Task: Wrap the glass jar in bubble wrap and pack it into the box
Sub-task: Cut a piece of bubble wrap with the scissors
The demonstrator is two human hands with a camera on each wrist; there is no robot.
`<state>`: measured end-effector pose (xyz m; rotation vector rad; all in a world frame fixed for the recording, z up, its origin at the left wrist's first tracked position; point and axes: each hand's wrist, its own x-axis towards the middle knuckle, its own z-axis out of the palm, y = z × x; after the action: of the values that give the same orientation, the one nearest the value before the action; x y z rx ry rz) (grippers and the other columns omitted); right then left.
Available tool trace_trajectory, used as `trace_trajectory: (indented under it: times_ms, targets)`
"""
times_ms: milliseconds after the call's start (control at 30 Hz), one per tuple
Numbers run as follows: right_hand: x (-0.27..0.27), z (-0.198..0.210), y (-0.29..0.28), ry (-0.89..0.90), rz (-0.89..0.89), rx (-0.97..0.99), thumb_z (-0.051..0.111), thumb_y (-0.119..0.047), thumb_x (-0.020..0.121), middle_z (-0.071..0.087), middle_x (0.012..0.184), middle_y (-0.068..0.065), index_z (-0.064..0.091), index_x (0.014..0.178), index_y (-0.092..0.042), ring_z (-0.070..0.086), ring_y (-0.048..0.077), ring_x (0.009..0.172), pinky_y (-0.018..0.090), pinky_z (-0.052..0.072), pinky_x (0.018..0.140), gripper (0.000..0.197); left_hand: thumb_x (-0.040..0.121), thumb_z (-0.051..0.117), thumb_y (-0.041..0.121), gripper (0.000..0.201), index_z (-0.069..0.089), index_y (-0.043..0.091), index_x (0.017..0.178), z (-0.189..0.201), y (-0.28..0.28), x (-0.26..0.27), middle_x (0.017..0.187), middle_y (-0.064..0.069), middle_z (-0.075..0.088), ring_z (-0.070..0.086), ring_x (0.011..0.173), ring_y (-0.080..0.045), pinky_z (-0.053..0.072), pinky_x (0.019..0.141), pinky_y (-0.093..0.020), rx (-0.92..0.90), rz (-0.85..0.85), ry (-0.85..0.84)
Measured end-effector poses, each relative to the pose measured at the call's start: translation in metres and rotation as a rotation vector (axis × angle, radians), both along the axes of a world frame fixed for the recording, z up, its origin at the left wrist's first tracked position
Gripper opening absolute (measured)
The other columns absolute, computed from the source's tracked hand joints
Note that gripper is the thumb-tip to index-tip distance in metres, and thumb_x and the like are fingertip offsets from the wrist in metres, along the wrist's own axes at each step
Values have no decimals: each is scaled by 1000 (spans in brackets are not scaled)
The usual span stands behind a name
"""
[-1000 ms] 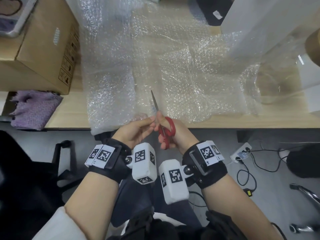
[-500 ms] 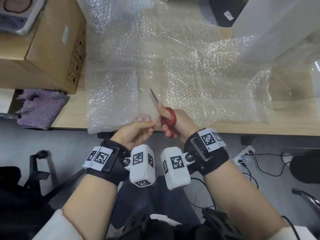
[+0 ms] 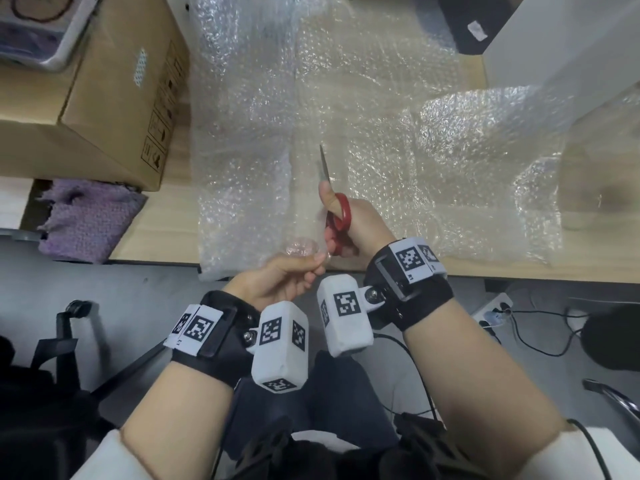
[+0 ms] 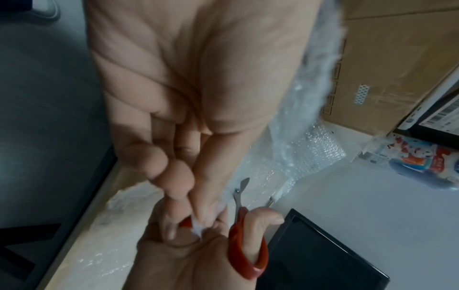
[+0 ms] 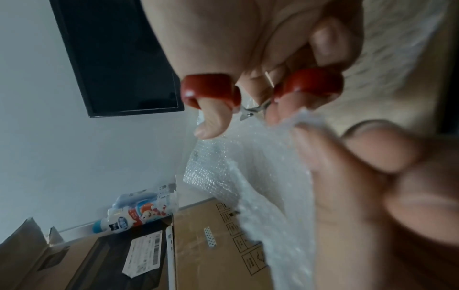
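Note:
A large sheet of bubble wrap [image 3: 363, 140] lies spread over the wooden table [image 3: 166, 233]. My right hand [image 3: 332, 216] grips red-handled scissors [image 3: 341, 213], thumb and fingers through the loops, blades pointing away into the sheet. My left hand [image 3: 317, 263] pinches the sheet's near edge just left of the scissors. The left wrist view shows that pinch on the bubble wrap [image 4: 293, 172] beside the scissors [image 4: 248, 245]. The red loops of the scissors [image 5: 211, 88] and the lifted bubble wrap [image 5: 261, 186] fill the right wrist view. A clear glass jar [image 3: 602, 192] stands blurred at the far right. The cardboard box [image 3: 114, 81] sits at the left.
A purple cloth [image 3: 86, 220] lies at the table's left front corner. A white panel [image 3: 571, 46] and a dark object [image 3: 467, 22] stand at the back right. Cables and a power strip [image 3: 491, 306] lie on the floor below the table edge.
My right hand has pushed the scissors farther from the table edge into the sheet. My left hand keeps its pinch at the near edge.

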<state>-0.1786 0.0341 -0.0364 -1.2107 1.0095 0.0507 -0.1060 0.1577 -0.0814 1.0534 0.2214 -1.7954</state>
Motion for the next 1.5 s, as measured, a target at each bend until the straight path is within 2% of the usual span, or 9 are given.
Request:
trace_trajectory:
  times_ms: [100, 233, 467, 700, 867, 967, 1200, 1367, 1500]
  targets:
    - [8, 0, -3, 7, -39, 6, 54, -53, 85, 48, 52, 1, 56, 80, -10, 43, 6, 32, 12, 32, 31, 44, 48, 89, 32, 87, 51, -2, 120, -6, 2, 2, 92, -8, 56, 47, 79, -14, 51, 68, -19, 5, -85, -16]
    - [20, -5, -4, 19, -27, -25, 54, -55, 84, 50, 52, 3, 56, 81, -9, 46, 7, 33, 14, 33, 31, 46, 54, 83, 22, 63, 62, -3, 108, -4, 3, 9, 103, -13, 52, 42, 88, -18, 45, 85, -29, 24, -41, -4]
    - [41, -2, -17, 49, 1, -108, 48, -55, 87, 49, 55, 3, 51, 75, -11, 44, 4, 29, 12, 31, 29, 46, 67, 57, 11, 72, 38, -12, 132, -5, 11, 20, 96, -14, 59, 47, 83, -18, 53, 63, -16, 89, -85, -41]
    - [55, -7, -22, 21, -66, -54, 55, -53, 85, 49, 56, 4, 53, 77, -9, 45, 9, 35, 14, 32, 30, 45, 64, 74, 9, 70, 45, -17, 122, -3, 17, 33, 84, -12, 69, 59, 71, -14, 53, 62, -16, 68, -163, -34]
    - [68, -9, -33, 76, -53, -136, 52, -58, 84, 50, 54, 2, 53, 72, -12, 45, 6, 31, 13, 31, 30, 48, 10, 95, 31, 61, 71, 5, 60, 2, 21, 36, 50, 0, 64, 54, 39, -3, 46, 47, -8, 4, -229, -72]
    - [75, -12, -36, 51, -56, -130, 55, -56, 84, 51, 54, 3, 53, 71, -11, 46, 6, 31, 13, 31, 30, 46, 13, 95, 31, 72, 68, 1, 72, -1, 23, 46, 57, 1, 65, 55, 43, -3, 47, 48, -8, -12, -255, -78]
    - [87, -20, -42, 30, -103, -97, 62, -58, 77, 51, 49, 1, 53, 63, -13, 46, 12, 37, 21, 37, 38, 48, 19, 93, 39, 48, 72, 12, 52, 2, 33, 66, 51, 6, 62, 52, 43, -1, 44, 51, -7, 4, -407, -120]
    - [89, -23, -41, -23, -180, 53, 68, -54, 74, 49, 49, 2, 52, 65, -11, 44, 14, 37, 21, 35, 36, 47, 58, 74, 22, 21, 63, 12, 44, 4, 38, 73, 37, 6, 49, 43, 31, -3, 37, 36, -11, 121, -480, -126]
    - [97, -27, -46, -3, -153, 14, 69, -56, 73, 51, 50, 1, 54, 67, -11, 45, 13, 38, 25, 37, 40, 48, 26, 93, 35, 44, 62, 13, 50, 2, 44, 82, 37, 5, 48, 43, 30, -6, 38, 36, -15, 140, -589, -95]
